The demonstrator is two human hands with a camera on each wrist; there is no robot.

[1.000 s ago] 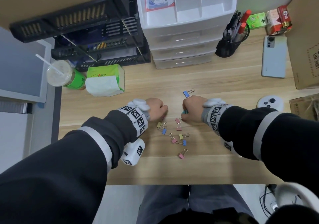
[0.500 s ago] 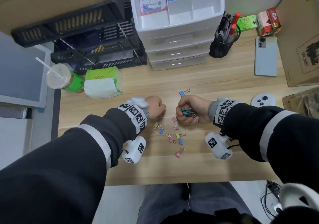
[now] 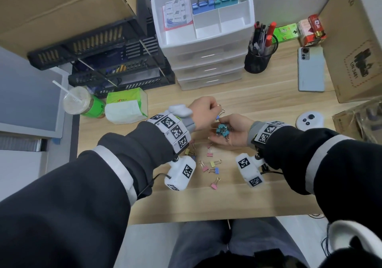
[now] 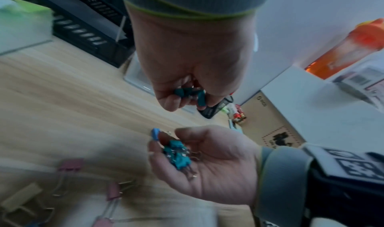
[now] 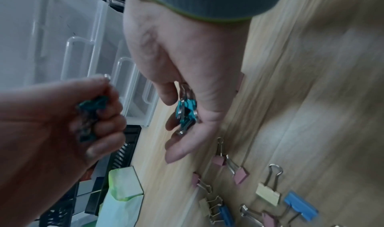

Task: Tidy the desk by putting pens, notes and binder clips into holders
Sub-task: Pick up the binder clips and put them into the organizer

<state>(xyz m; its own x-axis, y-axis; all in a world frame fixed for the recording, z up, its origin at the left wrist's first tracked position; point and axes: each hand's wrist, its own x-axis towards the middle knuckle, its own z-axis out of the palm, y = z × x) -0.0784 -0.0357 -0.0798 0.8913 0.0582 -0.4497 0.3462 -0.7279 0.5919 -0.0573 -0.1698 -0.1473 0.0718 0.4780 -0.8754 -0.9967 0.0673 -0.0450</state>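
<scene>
My left hand (image 3: 214, 107) hovers over the desk as a fist; its curled fingers pinch a few teal binder clips (image 4: 188, 95). Just below it my right hand (image 3: 220, 136) lies palm up, fingers loosely curled round a small heap of teal binder clips (image 3: 222, 131). A blue clip (image 3: 217, 116) shows right beside the right fingertips. Several pink, yellow and blue binder clips (image 3: 214, 163) lie scattered on the desk (image 3: 258, 195) in front of both hands. The right wrist view shows the same loose clips (image 5: 267, 193) under the cupped palm (image 5: 207, 115).
A white drawer unit (image 3: 206, 59) stands behind, its top tray holding notes (image 3: 176, 13) and large blue and teal clips (image 3: 213, 4). To its right are a black pen cup (image 3: 257, 62) and a phone (image 3: 311, 69). At left stand a tissue pack (image 3: 126, 107), a drink cup (image 3: 77, 100) and black trays (image 3: 103, 61).
My right hand has turned palm up, showing the teal clips. My left hand has lifted off the desk and moved right and back, to just above the right palm.
</scene>
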